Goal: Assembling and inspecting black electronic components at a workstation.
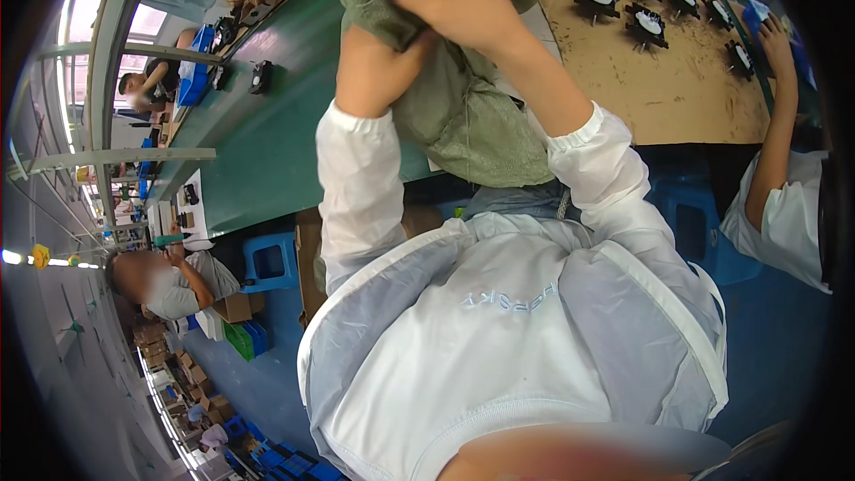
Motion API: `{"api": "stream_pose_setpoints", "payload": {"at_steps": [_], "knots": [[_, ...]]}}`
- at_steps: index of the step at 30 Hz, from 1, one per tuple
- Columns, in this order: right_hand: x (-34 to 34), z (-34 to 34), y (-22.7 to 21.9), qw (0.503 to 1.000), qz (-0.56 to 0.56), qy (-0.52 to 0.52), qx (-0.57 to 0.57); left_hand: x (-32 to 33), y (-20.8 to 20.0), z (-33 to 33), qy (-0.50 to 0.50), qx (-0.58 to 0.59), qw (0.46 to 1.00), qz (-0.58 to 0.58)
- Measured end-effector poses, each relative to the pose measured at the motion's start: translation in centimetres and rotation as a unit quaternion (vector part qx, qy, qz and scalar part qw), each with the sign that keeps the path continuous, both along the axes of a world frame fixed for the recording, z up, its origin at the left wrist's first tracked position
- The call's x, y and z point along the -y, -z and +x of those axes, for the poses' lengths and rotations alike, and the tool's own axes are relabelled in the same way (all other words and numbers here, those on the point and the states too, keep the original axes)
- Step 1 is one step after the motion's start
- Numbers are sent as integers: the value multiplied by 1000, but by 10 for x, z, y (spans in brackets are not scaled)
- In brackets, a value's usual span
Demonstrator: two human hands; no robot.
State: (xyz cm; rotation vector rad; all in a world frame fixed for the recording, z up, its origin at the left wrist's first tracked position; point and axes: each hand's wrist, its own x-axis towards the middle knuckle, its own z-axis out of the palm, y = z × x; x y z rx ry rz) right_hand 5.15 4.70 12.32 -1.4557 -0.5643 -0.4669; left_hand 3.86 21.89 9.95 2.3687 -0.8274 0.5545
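Observation:
A greenish-grey woven sack (pixel 485 129) hangs in crumpled folds in front of me, over the edge of the green table. My right hand (pixel 468 4) grips a bunched fold near its upper part, with the thumb toward the left. Lower and to the left, my left hand (pixel 378 76) is closed against the same sack; its fingers are mostly hidden by the folds and by my right hand. The two hands almost touch. What the sack contains, if anything, cannot be seen.
A brown board (pixel 668 98) on the right carries several black parts with white discs (pixel 647 25). Beside it reaches a co-worker's hand (pixel 777 44). Blue stools (pixel 272 260) stand below the green table (pixel 276 156). A small black part (pixel 261 77) lies on its left side.

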Motion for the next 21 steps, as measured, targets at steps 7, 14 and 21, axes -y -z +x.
{"api": "stream_pose_setpoints", "payload": {"at_steps": [7, 14, 21], "knots": [[6, -19, 41, 993, -46, 17, 103, -16, 4, 7, -106, 81, 976, -174], [32, -13, 92, 993, -41, 93, -52, -7, -5, 7, -73, 89, 974, -198], [28, 13, -5, 994, -84, -67, 12, 6, 1, 17, -4, 6, 990, -141]]}}
